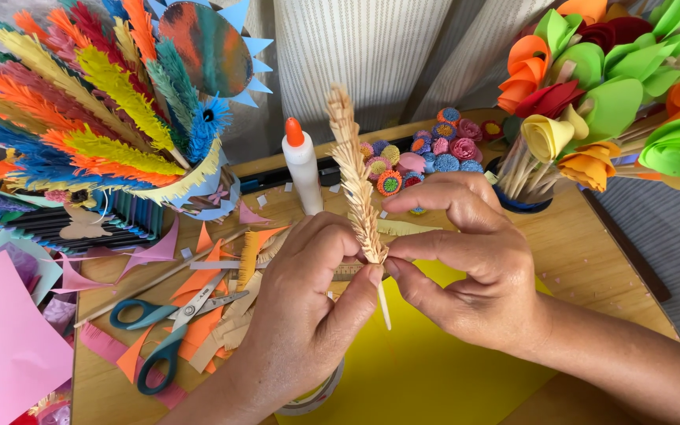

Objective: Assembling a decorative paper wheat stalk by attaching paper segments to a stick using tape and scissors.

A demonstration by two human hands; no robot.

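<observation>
I see my left hand [308, 291] and right hand [466, 260] both pinching the low end of the tan paper feather [353, 173]. It stands up, pointing far, between them, above the yellow paper [434, 370].

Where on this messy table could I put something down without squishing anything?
The yellow sheet below the right hand lies bare, and so does the wood right of it, before the flower pot. Scraps and scissors crowd the left.
</observation>
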